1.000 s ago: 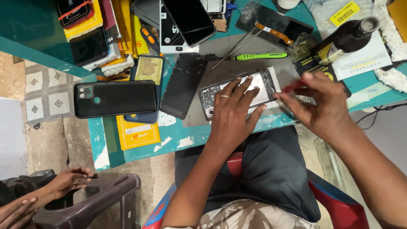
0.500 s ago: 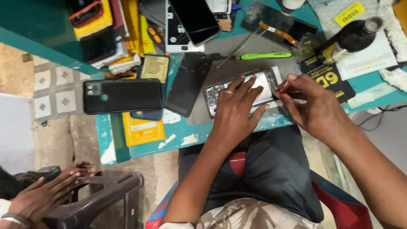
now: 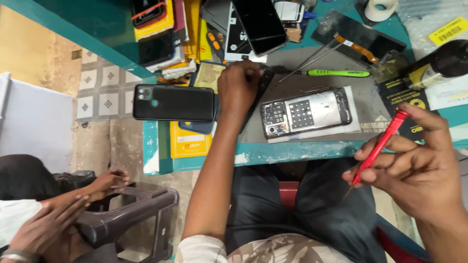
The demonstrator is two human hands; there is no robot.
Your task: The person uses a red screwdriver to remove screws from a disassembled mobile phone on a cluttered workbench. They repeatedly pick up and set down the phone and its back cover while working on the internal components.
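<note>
My right hand (image 3: 419,170) pinches a red screwdriver (image 3: 378,146) between thumb and fingers, tip pointing down toward my lap, lifted off the bench so the blade stays clear of the opened phone (image 3: 306,113). That phone lies face down on the grey mat (image 3: 312,85), its metal inner frame exposed, in the middle of the teal table (image 3: 253,155). My left hand (image 3: 239,90) is curled shut on a black phone panel (image 3: 258,90) just left of it, knuckles up. A green screwdriver (image 3: 336,73) lies farther back. 1 black phone (image 3: 173,103) rests at the left edge. Another person's hands (image 3: 73,204) sit low left, near a plastic stool (image 3: 131,214).
</note>
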